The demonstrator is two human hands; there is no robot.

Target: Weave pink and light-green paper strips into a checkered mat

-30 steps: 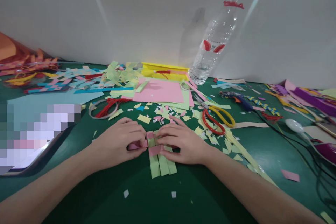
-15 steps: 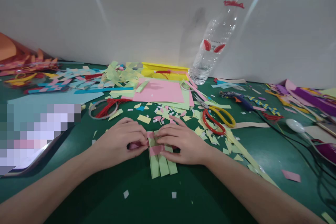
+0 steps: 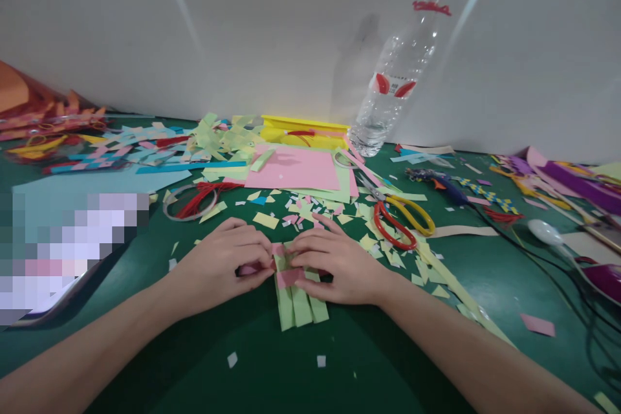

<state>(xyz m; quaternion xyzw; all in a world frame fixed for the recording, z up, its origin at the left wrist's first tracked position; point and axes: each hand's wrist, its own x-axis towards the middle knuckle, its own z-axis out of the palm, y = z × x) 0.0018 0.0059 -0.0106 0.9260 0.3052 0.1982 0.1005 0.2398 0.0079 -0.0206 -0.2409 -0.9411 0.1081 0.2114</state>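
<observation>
Pale green paper strips [image 3: 301, 309] lie side by side at the middle of the table, with a pink paper strip [image 3: 290, 279] woven across them. My left hand [image 3: 233, 263] is closed in a pinch on the pink strip's end at the left edge of the weave. From the other side, my right hand [image 3: 342, 265] holds the weave with its thumb and curved fingertips, one finger raised. Both hands hide part of the upper weave.
Paper scraps [image 3: 291, 207] litter the table beyond my hands. Scissors [image 3: 395, 223] lie to the right, near a glue gun [image 3: 444, 187] with a black cord. Behind stand a plastic bottle [image 3: 395, 87] and a yellow paper tray [image 3: 272, 132]. Pink sheets [image 3: 301, 171] lie before it.
</observation>
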